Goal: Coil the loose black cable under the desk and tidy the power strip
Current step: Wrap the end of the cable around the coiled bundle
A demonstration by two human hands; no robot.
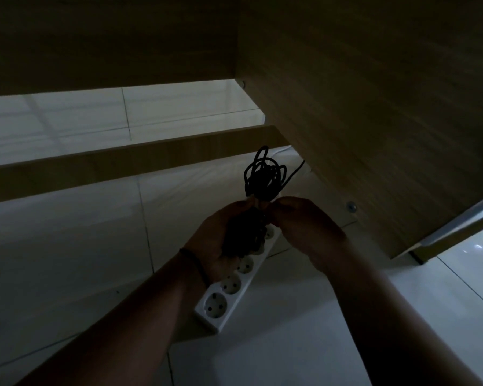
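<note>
A black cable is bunched into a bundle of loops that sticks up above both hands. My left hand grips the lower part of the bundle in its palm. My right hand pinches the bundle at its middle with curled fingers. One loose strand runs off to the right toward the desk's side panel. A white power strip with several round sockets lies on the floor under my hands, its far end hidden by them.
A wooden crossbar spans the space under the desk. The desk's wooden side panel rises close on the right, with a metal foot at its base. The floor is pale glossy tile. The light is dim.
</note>
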